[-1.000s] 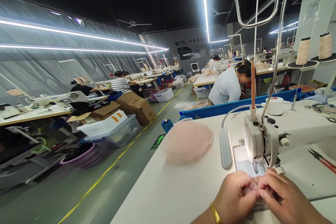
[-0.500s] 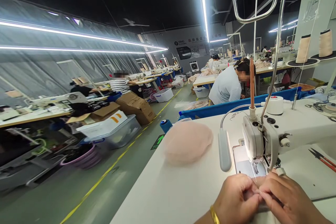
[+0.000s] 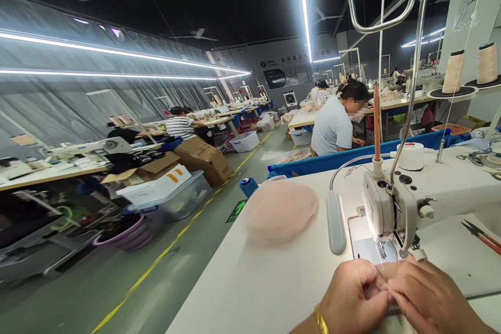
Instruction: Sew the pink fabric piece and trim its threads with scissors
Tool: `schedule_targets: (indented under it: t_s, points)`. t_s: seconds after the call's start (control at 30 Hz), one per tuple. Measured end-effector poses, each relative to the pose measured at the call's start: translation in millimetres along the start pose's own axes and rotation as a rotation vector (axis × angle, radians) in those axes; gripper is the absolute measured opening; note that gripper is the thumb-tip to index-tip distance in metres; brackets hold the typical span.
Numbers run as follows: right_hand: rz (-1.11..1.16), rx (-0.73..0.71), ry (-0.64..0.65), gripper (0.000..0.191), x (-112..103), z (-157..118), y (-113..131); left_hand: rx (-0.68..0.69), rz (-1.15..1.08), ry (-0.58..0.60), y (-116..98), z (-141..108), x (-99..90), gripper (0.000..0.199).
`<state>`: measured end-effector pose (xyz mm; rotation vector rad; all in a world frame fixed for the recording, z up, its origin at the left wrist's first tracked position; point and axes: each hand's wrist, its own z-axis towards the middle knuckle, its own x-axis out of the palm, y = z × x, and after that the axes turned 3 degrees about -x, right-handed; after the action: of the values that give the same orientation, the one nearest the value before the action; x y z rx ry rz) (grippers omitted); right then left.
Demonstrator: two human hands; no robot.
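Observation:
Close in front of the sewing machine (image 3: 387, 209), my left hand (image 3: 354, 292) and my right hand (image 3: 425, 287) meet, thumbs and fingers pinched together. Between them is a light pink fabric piece (image 3: 378, 289), mostly covered by my fingers. Its far side reaches toward the metal needle plate (image 3: 362, 248) under the presser foot. A pale cloth edge shows below my hands. Further left on the white table (image 3: 235, 292) lies a rounded heap of sheer pink fabric (image 3: 282, 211).
A grey lamp (image 3: 335, 224) on a bendy neck stands left of the machine head. Red-handled snips (image 3: 483, 237) lie at the right. A blue cloth trough (image 3: 305, 164) runs along the table's back edge. Beyond it, a co-worker (image 3: 332, 122) sits bent forward.
My hands stay almost in place, still pinching the fabric. The co-worker beyond the table has lifted and turned their head slightly. The view has shifted a little.

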<state>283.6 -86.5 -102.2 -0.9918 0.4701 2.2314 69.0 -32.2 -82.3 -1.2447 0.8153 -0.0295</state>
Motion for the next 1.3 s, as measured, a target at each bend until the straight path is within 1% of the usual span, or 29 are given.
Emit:
schedule_targets:
  t_s: [0.1,0.23,0.43,0.57,0.67,0.77,0.97,1.17,1.3]
  points:
    - [0.009,0.011,-0.016,0.023,-4.4,3.7,1.4,-0.003,0.001,0.009,-3.7,-0.2,-1.7,0.023]
    - [0.006,0.018,-0.035,0.024,-7.2,6.1,3.9,-0.052,-0.047,0.010,-9.9,-2.1,-4.1,0.026]
    - [0.028,0.058,-0.004,0.020,-7.0,7.3,3.6,-0.067,-0.074,0.016,-10.4,-2.6,-4.3,0.020]
    - [0.055,0.101,-0.042,0.016,-11.1,16.5,6.7,-0.061,-0.075,0.013,-11.3,-3.1,-5.2,0.020]
    - [0.058,0.096,-0.079,0.017,-14.9,22.7,9.6,-0.059,-0.087,0.018,-12.3,-3.9,-6.0,0.019]
    - [0.066,0.095,-0.070,0.018,-15.4,22.6,9.8,-0.032,-0.063,0.006,-10.3,-3.4,-5.7,0.018]
    - [0.123,0.164,0.004,0.013,-9.8,11.2,7.6,0.064,0.008,-0.018,-2.4,-0.7,-3.0,0.018]
    - [0.155,0.155,0.032,0.016,-9.3,8.5,6.8,0.151,0.003,-0.077,-0.7,-1.1,-0.5,0.018]
    - [0.150,0.146,0.045,0.017,-7.9,7.3,4.4,0.176,0.027,-0.095,-0.8,-1.6,0.2,0.016]
